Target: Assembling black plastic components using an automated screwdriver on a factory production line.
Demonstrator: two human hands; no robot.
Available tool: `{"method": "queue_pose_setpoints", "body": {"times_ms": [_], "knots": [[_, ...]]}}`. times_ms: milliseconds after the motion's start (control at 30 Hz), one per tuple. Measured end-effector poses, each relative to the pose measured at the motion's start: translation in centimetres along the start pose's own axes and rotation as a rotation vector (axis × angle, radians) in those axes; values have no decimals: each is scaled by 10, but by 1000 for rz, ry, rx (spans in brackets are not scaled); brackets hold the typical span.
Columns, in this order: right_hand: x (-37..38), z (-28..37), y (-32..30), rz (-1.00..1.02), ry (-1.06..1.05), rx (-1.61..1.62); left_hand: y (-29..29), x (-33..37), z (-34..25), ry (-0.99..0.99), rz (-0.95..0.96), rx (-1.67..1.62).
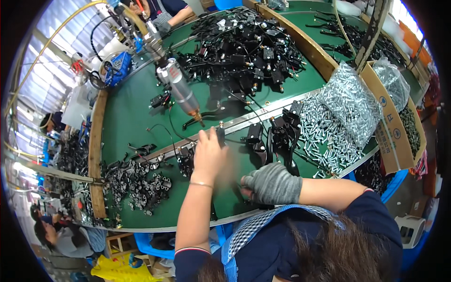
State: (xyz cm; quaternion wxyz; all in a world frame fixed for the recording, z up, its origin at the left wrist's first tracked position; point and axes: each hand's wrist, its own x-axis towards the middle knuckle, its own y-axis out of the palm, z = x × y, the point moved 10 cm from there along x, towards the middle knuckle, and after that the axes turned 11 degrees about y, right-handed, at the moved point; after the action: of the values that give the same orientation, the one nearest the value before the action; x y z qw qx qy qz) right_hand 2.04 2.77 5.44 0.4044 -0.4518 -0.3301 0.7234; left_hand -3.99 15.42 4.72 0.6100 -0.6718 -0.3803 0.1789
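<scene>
My left hand [210, 153] is bare, its fingers closed around a black lever assembly [220, 134] with a small metal fitting on top. Blur smears the side of this hand. Just above its fingertips hangs a clear-bodied power screwdriver [182, 91], tip pointing down. My right hand [274, 184], in a grey knit glove, is curled shut nearer to me; a dark blurred strip shows by its fingertips, and what it grips is hidden. Beyond it lie several black lever assemblies [284, 127]. Left of my left hand is another black part [186, 161] with a cable.
Small black clamps [138, 185] are piled at left. Loose silver bolts [324, 136] and a plastic bag of bolts [352, 103] lie at right, beside a cardboard box [392, 127]. A large heap of lever assemblies [244, 51] covers the far bench. A metal rail [277, 110] crosses the green surface.
</scene>
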Motion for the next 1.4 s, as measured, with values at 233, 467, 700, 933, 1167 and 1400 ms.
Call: {"method": "queue_pose_setpoints", "body": {"times_ms": [233, 467, 700, 933, 1167, 1400], "knots": [[-10, -47, 20, -25, 156, 44, 21, 14, 2, 41, 39, -186], [-12, -60, 16, -76, 214, 336, 37, 6, -26, 168, 181, 224], [-12, -64, 19, -61, 230, 1303, -9, -2, -22, 57, -217, -530], [-11, -33, -5, -302, -12, 407, 35, 2, -53, 194, -18, 65], [18, -96, 4, -251, 217, -78, -11, -18, -85, 283, -305, 30], [50, -69, 31, 34, 56, -304, 15, -64, -108, 81, -26, -398]]}}
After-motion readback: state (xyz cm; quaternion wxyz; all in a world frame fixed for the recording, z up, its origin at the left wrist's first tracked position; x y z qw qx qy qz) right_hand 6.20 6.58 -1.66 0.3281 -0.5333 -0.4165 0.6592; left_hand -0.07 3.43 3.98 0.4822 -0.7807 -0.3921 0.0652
